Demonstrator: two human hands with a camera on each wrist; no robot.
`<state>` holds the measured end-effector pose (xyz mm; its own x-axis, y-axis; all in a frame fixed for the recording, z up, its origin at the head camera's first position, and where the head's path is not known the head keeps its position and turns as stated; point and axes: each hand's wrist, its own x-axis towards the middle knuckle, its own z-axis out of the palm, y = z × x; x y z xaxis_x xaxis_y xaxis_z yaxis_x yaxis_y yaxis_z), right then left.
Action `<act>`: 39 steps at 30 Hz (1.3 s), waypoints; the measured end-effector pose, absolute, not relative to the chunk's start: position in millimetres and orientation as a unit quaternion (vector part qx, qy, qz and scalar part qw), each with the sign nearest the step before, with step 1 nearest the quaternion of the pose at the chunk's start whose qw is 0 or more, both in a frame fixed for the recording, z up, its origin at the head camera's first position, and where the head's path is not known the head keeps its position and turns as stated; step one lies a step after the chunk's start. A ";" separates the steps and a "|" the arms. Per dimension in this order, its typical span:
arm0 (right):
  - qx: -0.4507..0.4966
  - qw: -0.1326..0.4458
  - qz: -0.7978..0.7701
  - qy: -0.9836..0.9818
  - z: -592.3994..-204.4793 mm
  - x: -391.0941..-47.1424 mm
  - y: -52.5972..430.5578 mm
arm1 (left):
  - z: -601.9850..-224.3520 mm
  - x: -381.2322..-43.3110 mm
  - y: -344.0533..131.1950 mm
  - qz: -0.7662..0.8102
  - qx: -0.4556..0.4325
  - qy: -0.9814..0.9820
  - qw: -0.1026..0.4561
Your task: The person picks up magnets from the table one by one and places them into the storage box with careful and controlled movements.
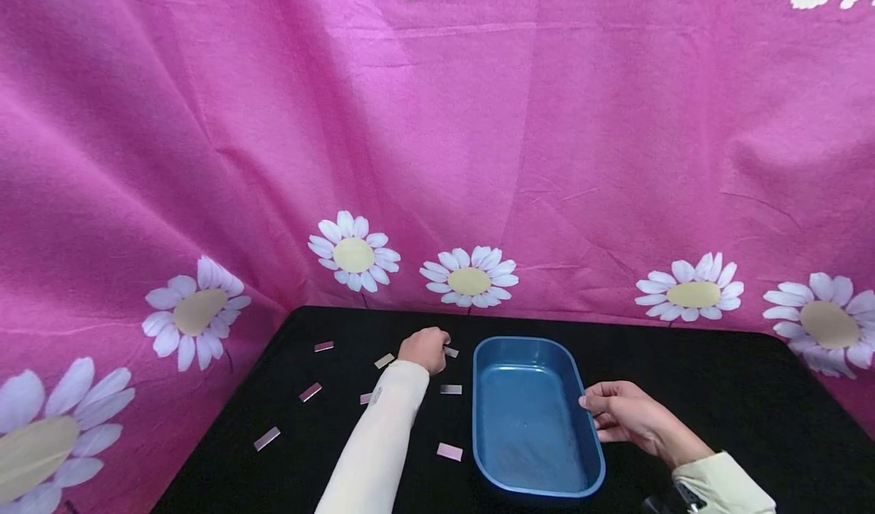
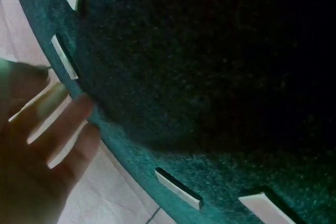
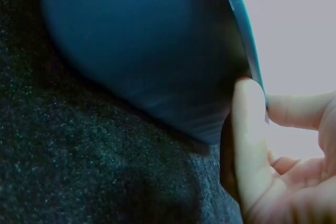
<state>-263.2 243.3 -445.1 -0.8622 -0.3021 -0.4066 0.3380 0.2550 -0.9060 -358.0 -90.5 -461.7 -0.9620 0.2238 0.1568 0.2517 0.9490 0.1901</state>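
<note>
A blue rectangular plastic tub (image 1: 526, 408) stands on the black-covered table, its inside bare. My right hand (image 1: 632, 415) grips the tub's right rim, thumb on one side and fingers on the other; the right wrist view shows the same pinch on the blue wall (image 3: 157, 40). Far over the table, my left hand (image 1: 424, 349) is beside a small flat rectangular piece (image 1: 451, 351). In the left wrist view, the left hand's fingers (image 2: 79, 108) are loosely extended near a thin piece (image 2: 64, 57), with nothing seen held.
Several similar small pieces lie scattered left of the tub, among them a pink one (image 1: 450, 451), a silvery one (image 1: 451, 389) and a reddish one (image 1: 311, 392). A pink cloth (image 1: 437, 157) with daisies hangs behind the table.
</note>
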 end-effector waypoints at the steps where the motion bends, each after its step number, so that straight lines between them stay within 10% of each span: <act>1: 0.013 0.263 -0.611 0.746 -445.3 -262.7 244.2 | -462.7 -359.3 -88.9 -0.102 -0.121 -0.986 0.059; 39: 0.029 0.250 -0.606 0.755 -444.6 -261.1 242.8 | -468.7 -360.2 -85.0 -0.098 -0.087 -0.989 0.067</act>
<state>-261.1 242.8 -444.6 -0.8736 -0.2589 -0.4121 0.3465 0.2637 -0.9002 -360.2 -85.0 -468.7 -0.9759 0.1589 0.1493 0.1851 0.9658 0.1816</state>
